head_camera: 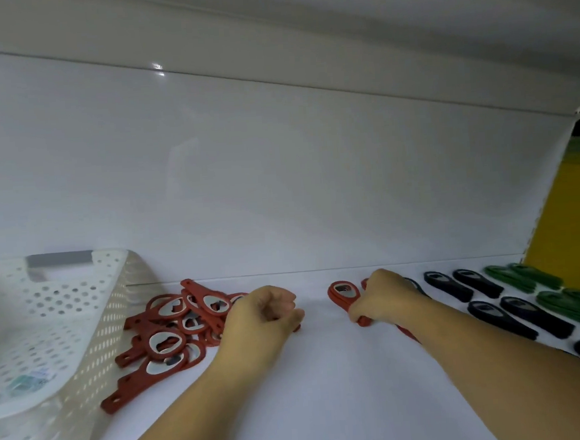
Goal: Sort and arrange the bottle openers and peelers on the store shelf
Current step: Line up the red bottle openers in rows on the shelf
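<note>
On the shelf (327,382), the right hand (383,299) grips a stack of red bottle openers (343,293). The left hand (264,311) curls beside the loose red pile (172,327); I cannot tell whether it holds anything. A careless release could skew the stack.

Our left hand (264,311) hides all but a tip of the red opener (298,327) it pinches, and the right side of the red pile (172,327). Our right hand (385,297) covers the handles of the red stack (343,295) it grips. The basket (32,341) runs off the left edge; we cannot read its blurred label (25,379).
</note>
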